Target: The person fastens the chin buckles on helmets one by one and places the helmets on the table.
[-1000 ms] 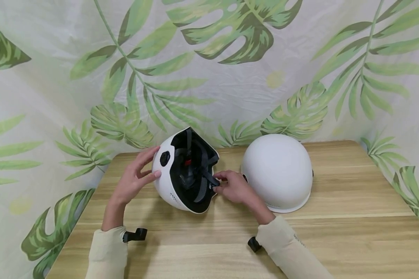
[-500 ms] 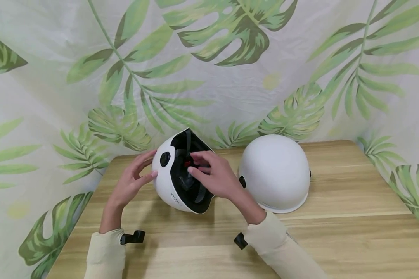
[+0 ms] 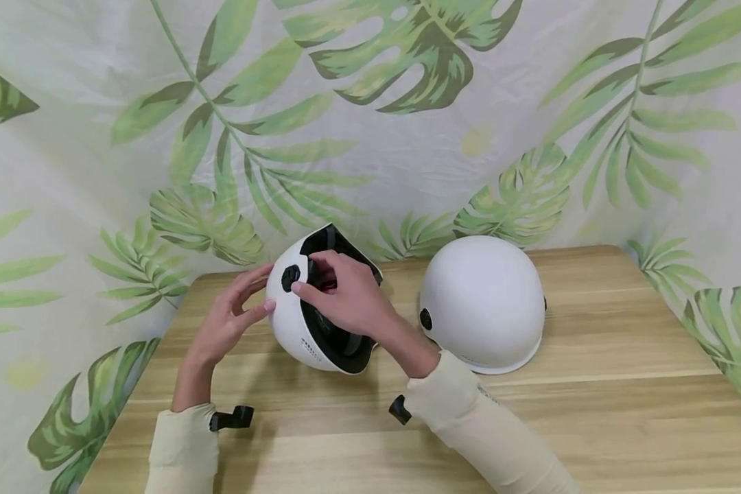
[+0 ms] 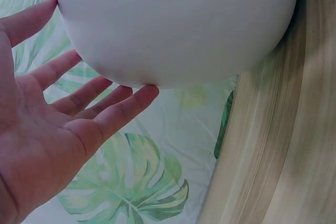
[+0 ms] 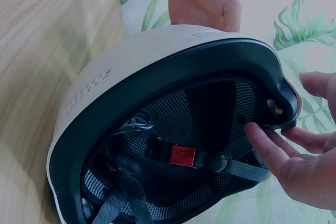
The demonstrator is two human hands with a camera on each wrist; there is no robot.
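Observation:
A white helmet [image 3: 289,328] lies tipped on its side on the table, its black-lined inside facing right in the head view. The right wrist view shows dark straps and a red buckle [image 5: 182,156] inside it. My left hand [image 3: 225,312] touches the outer shell with spread fingertips and thumb. At the near rim, my right hand [image 3: 348,295] has fingers reaching inside, with the thumb by the round black knob [image 3: 290,277]. In the right wrist view that thumb stands apart from the rim, and the fingers are fairly straight.
A second white helmet [image 3: 484,302] sits dome up on the wooden table [image 3: 593,412], to the right of the first. Behind the table hangs a leaf-patterned cloth [image 3: 407,171]. Black wrist mounts [image 3: 231,418] stick out from both sleeves.
My right hand has left the strap at the helmet's right side and crossed leftward over the opening to the rim by the black knob. My left hand has stayed on the shell.

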